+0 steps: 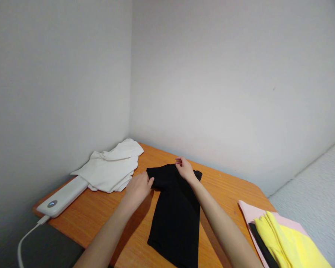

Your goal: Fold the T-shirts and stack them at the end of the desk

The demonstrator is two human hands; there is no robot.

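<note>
A black short-sleeved shirt (178, 219) lies on the wooden table in front of me, apparently folded lengthwise, with one sleeve pointing left. My left hand (139, 186) is closed at the end of that sleeve, its fingers pinching the cloth. At the shirt's upper edge, near the shoulder or collar, my right hand (184, 168) touches the fabric with curled fingers. Whether cloth is caught between those fingertips is hard to see. A small bunched bit of black cloth shows just right of my right wrist.
White folded cloth (111, 165) lies at the back left, over one end of a white device (63, 197) with a round display and a cable (28, 234). At the right, yellow (290, 242), pink (284, 219) and dark cloths are stacked. Walls border the wooden table (226, 186).
</note>
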